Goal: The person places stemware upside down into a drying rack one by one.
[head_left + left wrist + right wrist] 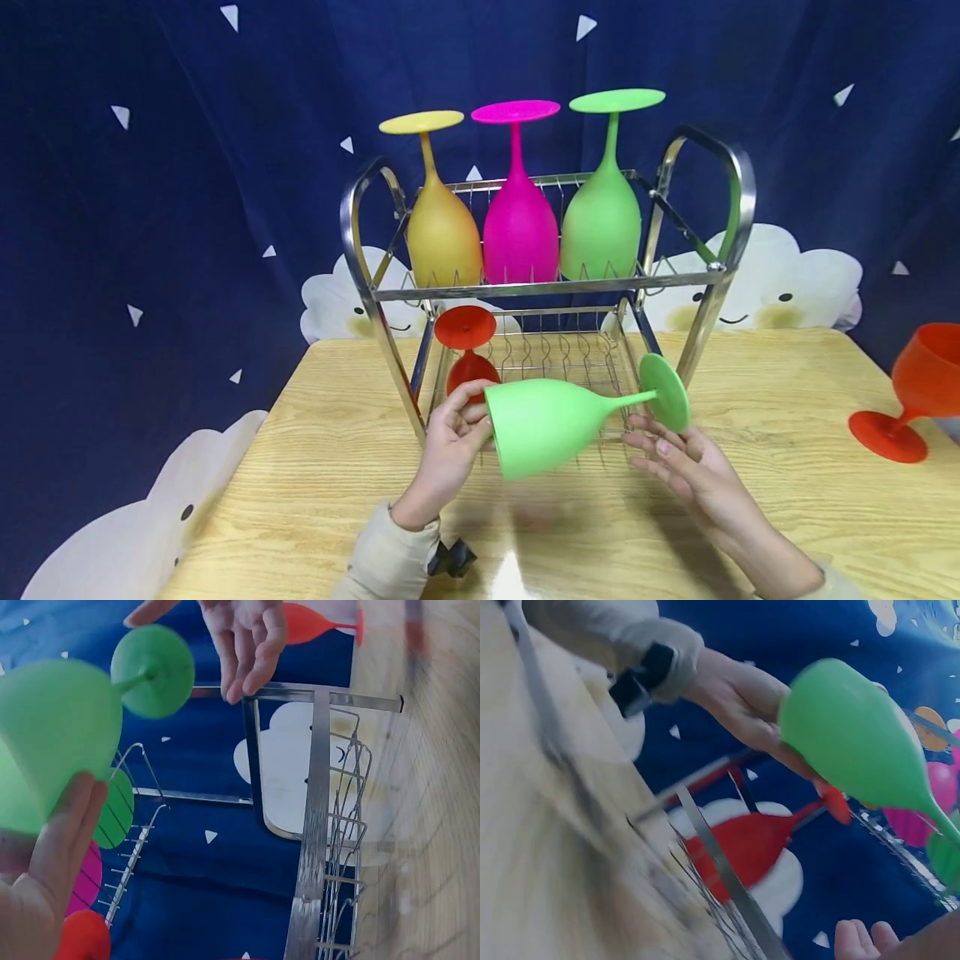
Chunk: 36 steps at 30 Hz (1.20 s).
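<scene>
A light green wine goblet (551, 425) lies sideways in the air before the rack, its bowl to the left and its foot to the right. At the bowl's rim my left hand (450, 446) grips it, thumb on the near side. My right hand (708, 487) is just below the foot, fingers loosely extended and holding nothing. In the left wrist view, a gap shows between the right hand (247, 641) and the goblet's foot (153, 671). Behind the left hand, a red goblet (467, 327) stands upside down on the rack's lower tier, its bowl partly hidden.
The two-tier metal rack (547, 290) stands on the wooden table (330, 467). Its upper tier holds upside-down goblets: yellow (444, 233), magenta (521, 229) and green (602, 221). Another red goblet (930, 375) stands upright at the far right. A dark blue curtain (187, 208) hangs behind.
</scene>
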Each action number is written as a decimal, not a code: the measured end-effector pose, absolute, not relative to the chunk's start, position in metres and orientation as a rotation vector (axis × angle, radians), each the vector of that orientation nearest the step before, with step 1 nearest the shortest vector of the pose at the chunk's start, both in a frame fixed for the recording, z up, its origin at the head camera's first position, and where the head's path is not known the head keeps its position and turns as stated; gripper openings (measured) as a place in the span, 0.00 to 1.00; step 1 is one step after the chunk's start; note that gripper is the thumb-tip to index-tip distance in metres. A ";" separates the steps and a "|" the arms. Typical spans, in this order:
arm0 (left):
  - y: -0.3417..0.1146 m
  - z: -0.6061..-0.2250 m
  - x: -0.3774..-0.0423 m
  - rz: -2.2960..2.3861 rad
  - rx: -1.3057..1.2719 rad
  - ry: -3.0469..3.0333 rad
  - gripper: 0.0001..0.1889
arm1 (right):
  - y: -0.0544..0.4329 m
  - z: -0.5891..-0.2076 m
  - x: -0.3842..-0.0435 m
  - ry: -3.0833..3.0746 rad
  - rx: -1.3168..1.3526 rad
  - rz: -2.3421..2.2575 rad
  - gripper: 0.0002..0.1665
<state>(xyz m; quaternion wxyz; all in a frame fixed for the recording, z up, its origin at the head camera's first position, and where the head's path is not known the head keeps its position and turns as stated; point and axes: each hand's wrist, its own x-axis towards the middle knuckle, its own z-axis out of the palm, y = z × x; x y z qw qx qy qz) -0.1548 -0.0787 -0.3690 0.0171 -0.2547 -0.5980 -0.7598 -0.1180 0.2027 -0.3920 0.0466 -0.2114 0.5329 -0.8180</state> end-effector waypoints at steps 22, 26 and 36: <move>-0.047 -0.387 -0.145 -2.126 -0.742 -1.799 0.17 | 0.142 -0.378 -0.117 1.579 -0.313 -2.604 0.21; -0.049 -0.388 -0.146 -2.100 -0.753 -1.822 0.18 | 0.138 -0.374 -0.116 1.597 -0.291 -2.617 0.22; -0.070 -0.389 -0.148 -1.915 -0.855 -1.880 0.18 | 0.139 -0.374 -0.115 1.687 -0.364 -2.656 0.22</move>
